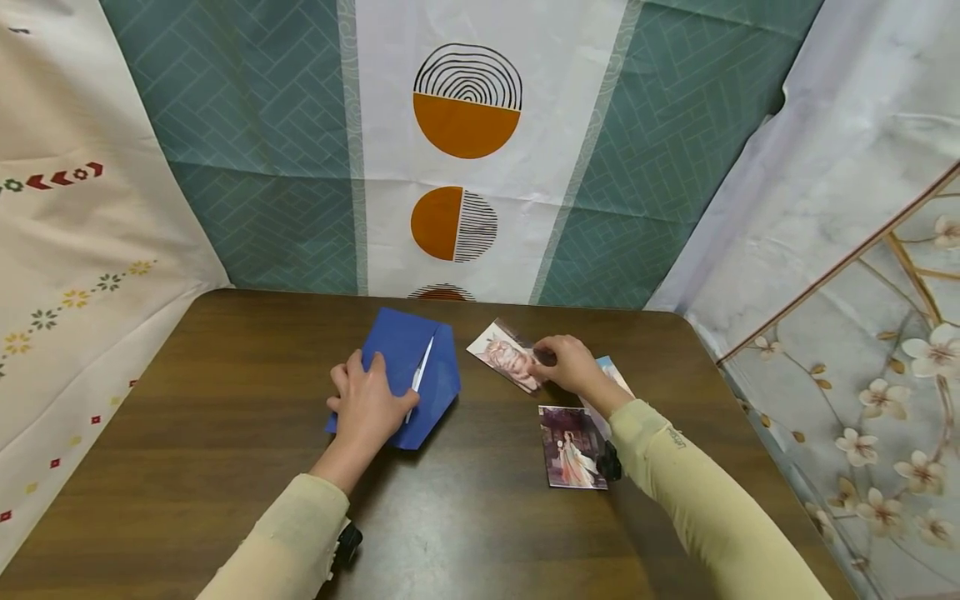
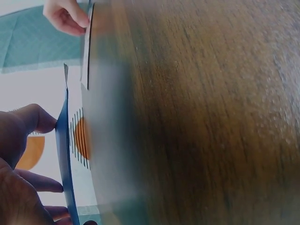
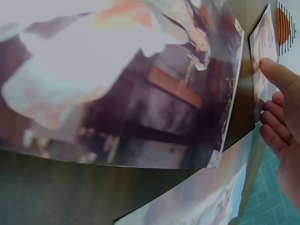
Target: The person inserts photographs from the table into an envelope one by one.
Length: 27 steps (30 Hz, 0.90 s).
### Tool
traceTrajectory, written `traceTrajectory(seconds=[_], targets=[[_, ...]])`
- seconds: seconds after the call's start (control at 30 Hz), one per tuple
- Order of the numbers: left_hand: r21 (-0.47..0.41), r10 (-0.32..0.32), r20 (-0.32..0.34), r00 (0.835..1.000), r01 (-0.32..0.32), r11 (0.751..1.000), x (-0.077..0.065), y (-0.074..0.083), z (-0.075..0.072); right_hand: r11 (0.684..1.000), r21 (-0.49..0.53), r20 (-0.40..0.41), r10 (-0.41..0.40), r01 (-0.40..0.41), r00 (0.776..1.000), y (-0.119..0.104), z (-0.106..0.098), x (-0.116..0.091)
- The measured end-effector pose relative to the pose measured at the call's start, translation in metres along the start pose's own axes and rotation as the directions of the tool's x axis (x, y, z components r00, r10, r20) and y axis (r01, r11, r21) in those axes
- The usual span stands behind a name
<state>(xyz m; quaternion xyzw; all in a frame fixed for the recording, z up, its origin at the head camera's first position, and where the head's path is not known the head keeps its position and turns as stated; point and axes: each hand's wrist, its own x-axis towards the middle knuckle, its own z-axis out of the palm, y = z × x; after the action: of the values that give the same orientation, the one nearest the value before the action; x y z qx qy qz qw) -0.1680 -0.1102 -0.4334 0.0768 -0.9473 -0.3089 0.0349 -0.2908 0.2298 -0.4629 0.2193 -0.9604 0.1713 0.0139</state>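
A blue paper envelope [image 1: 401, 346] is held by my left hand [image 1: 367, 396], thumb near its pale slit and fingers at its left edge. Seen edge-on in the left wrist view, the envelope [image 2: 64, 145] is a little above the table. My right hand [image 1: 573, 364] pinches a picture card [image 1: 501, 354] with a pale pink animal-like figure, thumb on its face. Nearer to me lies a dark picture card [image 1: 573, 454] showing a figure in a white dress. It fills much of the right wrist view. A light blue card [image 1: 613, 372] is partly hidden under my right wrist.
The brown wooden table [image 1: 247, 417] holds these things. A teal and white curtain [image 1: 465, 175] hangs along its far edge. Patterned cloths stand at the left [image 1: 75, 292] and the right [image 1: 862, 375].
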Motion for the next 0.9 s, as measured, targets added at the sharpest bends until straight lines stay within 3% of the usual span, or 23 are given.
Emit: traceTrajectory(seconds=[0.4,0.57,0.73,0.9], targets=[[-0.01,-0.004,0.001,1.0,0.004,1.0,0.002,-0.003,-0.002,0.999,0.033,-0.03,0.031,-0.03,0.999,-0.009,0.006,-0.011],[-0.01,-0.001,0.0,1.0,0.001,1.0,0.003,-0.003,-0.002,0.988,0.146,-0.042,0.064,-0.057,0.997,-0.009,0.005,-0.017],[-0.005,0.001,0.005,1.0,-0.001,1.0,0.005,-0.003,-0.001,0.947,0.294,-0.048,0.153,-0.132,0.987,-0.005,-0.001,-0.018],[-0.002,0.0,0.002,1.0,0.0,1.0,0.005,-0.004,-0.002,0.89,0.425,-0.012,0.185,-0.162,0.983,-0.002,-0.013,-0.01]])
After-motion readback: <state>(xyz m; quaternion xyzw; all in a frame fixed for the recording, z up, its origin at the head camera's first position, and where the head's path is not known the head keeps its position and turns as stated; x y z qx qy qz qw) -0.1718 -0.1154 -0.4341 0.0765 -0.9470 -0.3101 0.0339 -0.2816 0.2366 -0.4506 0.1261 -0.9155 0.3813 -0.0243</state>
